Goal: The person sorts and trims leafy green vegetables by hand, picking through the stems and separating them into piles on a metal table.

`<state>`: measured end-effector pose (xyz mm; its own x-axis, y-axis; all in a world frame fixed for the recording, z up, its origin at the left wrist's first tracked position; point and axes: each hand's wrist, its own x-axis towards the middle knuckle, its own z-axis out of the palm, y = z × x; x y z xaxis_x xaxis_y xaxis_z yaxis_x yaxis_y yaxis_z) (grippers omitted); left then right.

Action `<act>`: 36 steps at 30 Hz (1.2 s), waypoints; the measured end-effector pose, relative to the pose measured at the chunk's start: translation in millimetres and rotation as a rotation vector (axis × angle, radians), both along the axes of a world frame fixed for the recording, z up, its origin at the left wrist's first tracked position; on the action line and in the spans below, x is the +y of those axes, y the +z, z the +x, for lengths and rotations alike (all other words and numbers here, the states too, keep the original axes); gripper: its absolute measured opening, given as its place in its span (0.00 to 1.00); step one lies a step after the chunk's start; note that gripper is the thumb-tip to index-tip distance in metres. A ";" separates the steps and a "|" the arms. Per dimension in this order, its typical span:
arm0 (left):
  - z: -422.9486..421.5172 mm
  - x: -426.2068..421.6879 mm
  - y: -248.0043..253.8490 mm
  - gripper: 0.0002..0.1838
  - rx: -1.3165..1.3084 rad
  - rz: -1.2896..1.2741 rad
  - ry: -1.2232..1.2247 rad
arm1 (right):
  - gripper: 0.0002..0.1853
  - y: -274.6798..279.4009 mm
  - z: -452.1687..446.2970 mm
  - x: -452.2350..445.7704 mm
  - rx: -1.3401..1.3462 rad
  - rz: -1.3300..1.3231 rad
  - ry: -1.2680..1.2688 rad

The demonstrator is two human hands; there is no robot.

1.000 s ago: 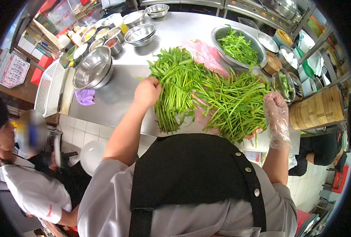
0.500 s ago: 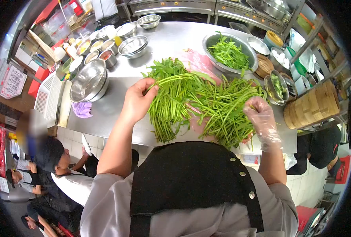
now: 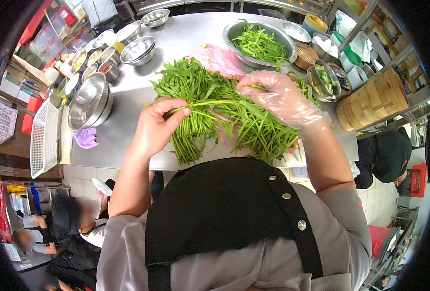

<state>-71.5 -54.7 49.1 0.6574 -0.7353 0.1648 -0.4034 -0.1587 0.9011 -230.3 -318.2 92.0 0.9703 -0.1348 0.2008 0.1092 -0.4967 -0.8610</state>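
Bare, my left hand (image 3: 159,123) pinches the end of a few water spinach stems (image 3: 215,103) between thumb and fingers. My right hand (image 3: 280,102), in a clear plastic glove, has its fingers closed around part of the greens farther along, a bit of stem showing at the fingertips. Beneath both hands lies a heap of long-stemmed water spinach (image 3: 190,138) on the steel table (image 3: 123,123). A pink plastic bag (image 3: 217,59) lies behind and partly under the heap. Beyond my right hand is a large metal bowl (image 3: 231,32) of loose green leaves (image 3: 261,44).
Nested metal bowls (image 3: 90,99) and a purple cloth (image 3: 85,138) sit at the left, by a white plastic basket (image 3: 45,138). Bamboo steamers (image 3: 372,104) stand at the right edge. Several people are at the lower left; another person (image 3: 384,157) bends at the right.
My right hand has lifted from the right side of the heap and moved up and left, closer to my left hand. My left hand still pinches stems. The view has shifted slightly.
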 end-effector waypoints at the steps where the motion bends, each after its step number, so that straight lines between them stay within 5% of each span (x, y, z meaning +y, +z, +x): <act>1: -0.7 0.4 1.9 0.07 -0.019 0.008 -0.023 | 0.10 -4.5 4.9 -0.3 0.001 0.037 0.033; 15: -5.2 -4.5 9.7 0.07 -0.193 0.099 -0.115 | 0.06 -16.6 29.4 11.7 0.240 -0.048 0.246; 21: -9.7 -16.1 -3.2 0.07 -0.038 0.013 -0.052 | 0.03 -34.0 35.2 16.9 0.100 0.005 -0.080; 25: 8.3 -12.8 -19.6 0.09 0.199 0.005 0.012 | 0.06 -26.6 20.7 -3.6 0.103 0.370 -0.338; 30: 15.3 -11.1 -23.3 0.13 0.422 0.043 0.083 | 0.06 -50.0 9.3 -27.9 0.270 0.438 -0.048; 33: 15.6 -15.3 -25.5 0.13 0.448 0.029 0.073 | 0.09 -51.5 12.5 -14.8 0.315 0.096 -0.016; 36: 13.5 -18.8 -24.1 0.12 0.467 0.009 0.090 | 0.13 -55.6 16.5 0.4 0.271 0.065 0.122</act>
